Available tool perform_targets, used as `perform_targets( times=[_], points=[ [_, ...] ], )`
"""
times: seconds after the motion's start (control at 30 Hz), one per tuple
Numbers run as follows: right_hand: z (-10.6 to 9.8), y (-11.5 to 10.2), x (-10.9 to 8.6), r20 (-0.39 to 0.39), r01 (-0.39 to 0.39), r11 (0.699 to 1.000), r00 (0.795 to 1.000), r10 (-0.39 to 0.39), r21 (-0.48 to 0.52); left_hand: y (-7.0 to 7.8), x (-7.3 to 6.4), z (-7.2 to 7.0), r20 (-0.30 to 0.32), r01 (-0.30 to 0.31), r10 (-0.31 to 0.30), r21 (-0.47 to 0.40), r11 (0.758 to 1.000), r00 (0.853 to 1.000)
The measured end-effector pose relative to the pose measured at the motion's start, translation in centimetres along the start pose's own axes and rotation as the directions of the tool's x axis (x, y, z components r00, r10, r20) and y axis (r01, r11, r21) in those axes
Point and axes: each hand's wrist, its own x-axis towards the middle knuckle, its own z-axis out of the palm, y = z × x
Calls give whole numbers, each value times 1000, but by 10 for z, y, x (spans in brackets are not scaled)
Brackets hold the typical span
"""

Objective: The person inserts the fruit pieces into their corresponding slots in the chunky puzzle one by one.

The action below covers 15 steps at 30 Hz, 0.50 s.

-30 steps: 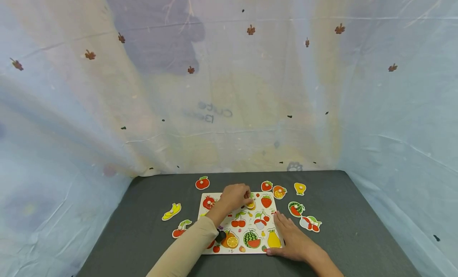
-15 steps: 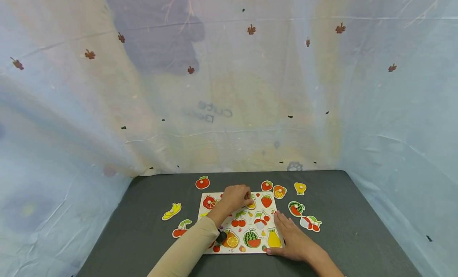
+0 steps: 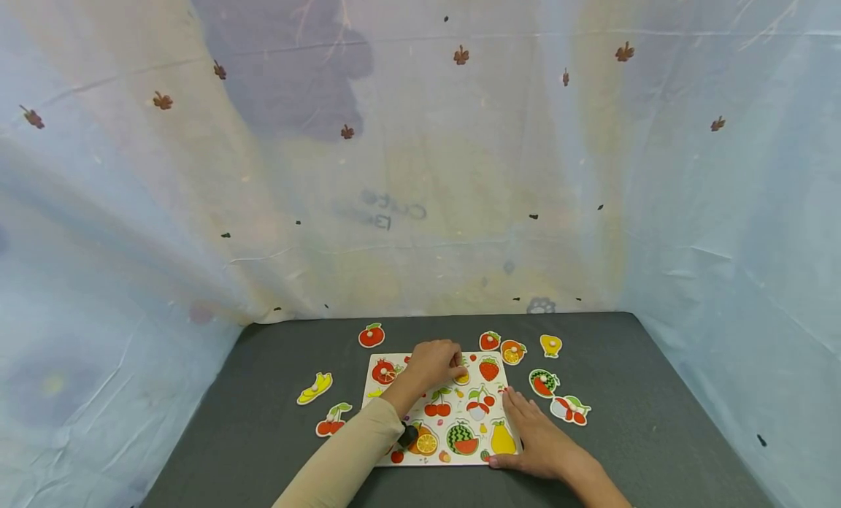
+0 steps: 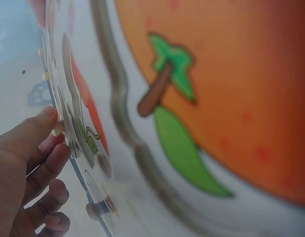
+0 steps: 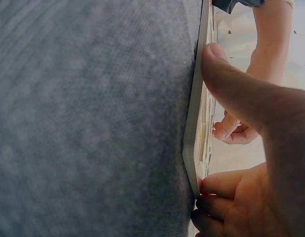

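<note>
A white wooden puzzle board with printed fruit pictures lies flat on the dark cloth. At its far side, the left hand pinches the small knob of a yellow fruit puzzle piece, which sits at the slot there; its upper part is mostly covered. In the left wrist view, the thumb and forefinger of the left hand meet at a knob on the board. Against the near right corner rests the right hand, thumb on the front edge and fairly straight fingers along the right edge.
Loose knobbed pieces lie around the board: bananas and cherries at left, a red fruit behind, an orange, a pear and a watermelon at right. Printed curtains enclose the table.
The left hand stays at the yellow piece, which looks slightly lower and flatter against the board. The right hand holds its place.
</note>
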Motion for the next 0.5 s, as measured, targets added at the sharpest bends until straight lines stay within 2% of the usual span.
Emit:
perform_targets(
  times=[0.5],
  points=[
    [-2,-3,-1,-3,-14,1000,1000,14,9,0,0,3,10,-1,1,20,1000,1000]
  ],
)
